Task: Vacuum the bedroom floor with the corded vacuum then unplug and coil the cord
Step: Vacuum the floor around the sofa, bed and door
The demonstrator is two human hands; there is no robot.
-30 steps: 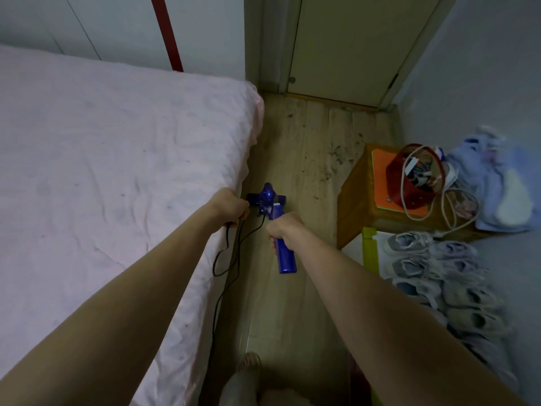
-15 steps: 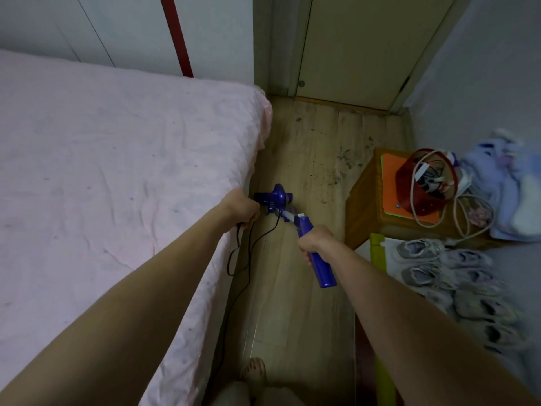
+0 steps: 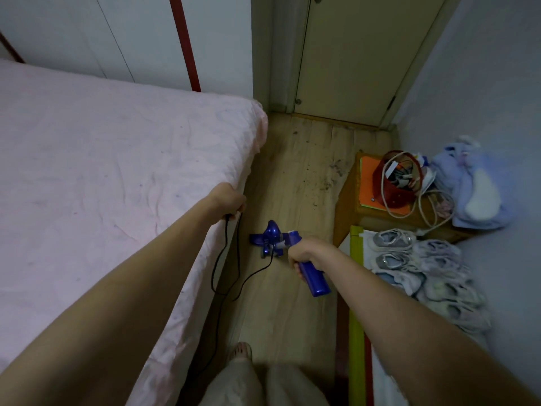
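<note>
A small blue corded vacuum (image 3: 270, 237) sits with its head on the wooden floor (image 3: 295, 177) in the narrow aisle beside the bed. My right hand (image 3: 303, 253) grips its blue handle (image 3: 314, 278), which tilts back toward me. My left hand (image 3: 229, 200) holds the black cord (image 3: 225, 259) up at the bed's edge; the cord hangs in a loop and runs down to the vacuum and back along the bed. Dark dirt specks (image 3: 325, 183) lie on the floor ahead, near the wooden stand.
The pink-sheeted bed (image 3: 117, 177) fills the left. A wooden stand (image 3: 348, 206) with a red basket (image 3: 395, 183) of cables, a lilac bundle (image 3: 471, 189) and rows of small shoes (image 3: 409, 259) line the right wall. A closed door (image 3: 351, 60) ends the aisle. My foot (image 3: 241, 351) stands below.
The vacuum head has been drawn back toward me and to the right. My right hand pulled the handle nearer. My left hand stays at the bed edge with the cord.
</note>
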